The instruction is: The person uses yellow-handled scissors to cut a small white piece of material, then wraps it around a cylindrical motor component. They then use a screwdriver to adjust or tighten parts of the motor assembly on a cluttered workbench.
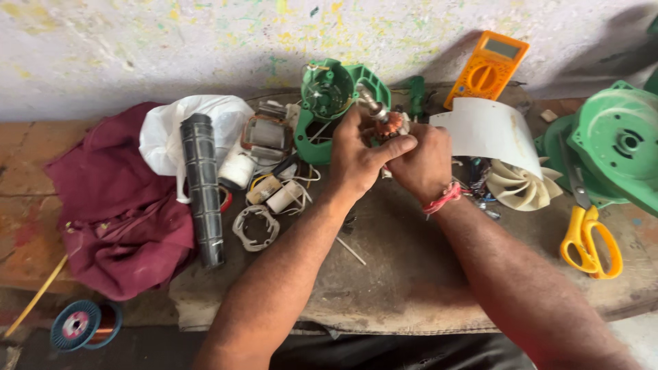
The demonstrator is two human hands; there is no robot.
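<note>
Fingers (401, 145) of both hands clamp the motor armature (385, 121) between them.

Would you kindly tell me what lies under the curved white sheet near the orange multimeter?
Under the curved white sheet a cream fan impeller pokes out at its lower right. The sheet covers the impeller's upper part and anything else beneath it.

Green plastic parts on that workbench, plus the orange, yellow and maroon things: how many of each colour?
Green: 2 (motor housing behind the hands, large round cover at the right)
Orange: 1 (multimeter)
Yellow: 1 (scissors, by their handles)
Maroon: 1 (cloth)
Total: 5
Both hands, left and right, hold a copper-wound armature.
</note>
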